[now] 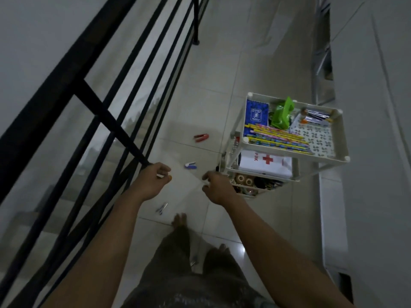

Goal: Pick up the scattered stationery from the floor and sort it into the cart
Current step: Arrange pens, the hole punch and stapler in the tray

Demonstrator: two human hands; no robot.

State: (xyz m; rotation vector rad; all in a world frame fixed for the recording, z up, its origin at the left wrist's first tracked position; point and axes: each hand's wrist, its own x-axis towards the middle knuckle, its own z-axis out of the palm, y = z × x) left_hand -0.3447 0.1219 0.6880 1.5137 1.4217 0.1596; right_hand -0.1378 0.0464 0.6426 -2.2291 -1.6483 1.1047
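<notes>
I stand over a tiled floor with both arms stretched forward. My left hand [153, 181] is curled around a small white item [160, 175] with an orange tip; what it is I cannot tell. My right hand [216, 187] hangs loosely curled and holds nothing, just left of the cart's lower tiers. A red stapler [201, 137] and a blue-and-white stapler [190, 165] lie on the floor beyond my hands. A small bluish metal piece [162, 207] lies below my left hand. The white three-tier cart [338, 150] stands to the right.
The cart's top tray holds a blue notebook [256, 113], a green dispenser [282, 114], patterned pencils [278, 138] and pens [315, 116]. A white first-aid box [266, 163] sits below, with tape rolls [244, 181] under it. A black stair railing [111, 121] runs along the left. My bare feet [180, 220] are below.
</notes>
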